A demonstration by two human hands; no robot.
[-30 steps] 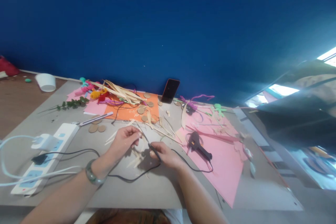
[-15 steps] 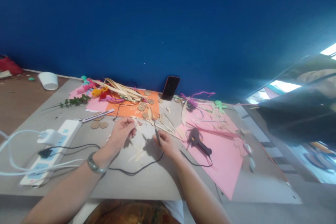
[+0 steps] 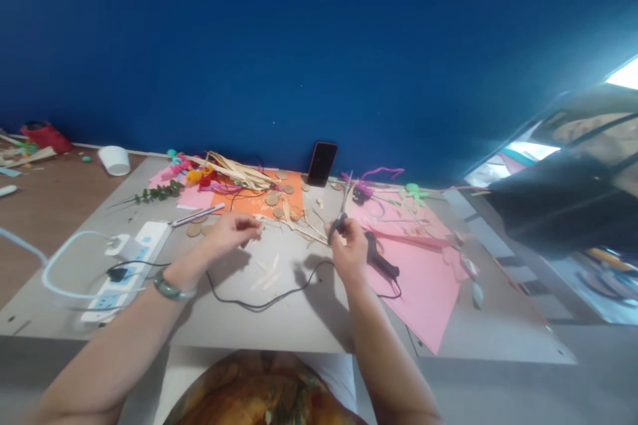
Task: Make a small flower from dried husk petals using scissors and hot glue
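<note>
My right hand (image 3: 350, 251) is closed round the dark handles of a pair of scissors (image 3: 344, 204), whose blades point up and away from me. My left hand (image 3: 232, 237), with a bangle on its wrist, is closed in a pinch. A tiny pale bit shows at its fingertips, too small to name. Pale cut scraps (image 3: 268, 275) lie on the grey board between my hands. Beyond them, round wooden discs (image 3: 272, 200) rest on orange paper (image 3: 244, 203) beside a bundle of dry straw-coloured strips (image 3: 239, 171).
A glue gun (image 3: 381, 259) lies on pink paper (image 3: 419, 299) at the right, its black cord crossing the board. A power strip (image 3: 149, 246) with plugs sits at the left. A phone (image 3: 321, 163) leans on the blue wall. A white cup (image 3: 114, 160) stands far left.
My right hand has moved right and up with the scissors, whose blades now point farther up. My left hand stays in a pinch, and the longer pale strip at its fingers no longer shows.
</note>
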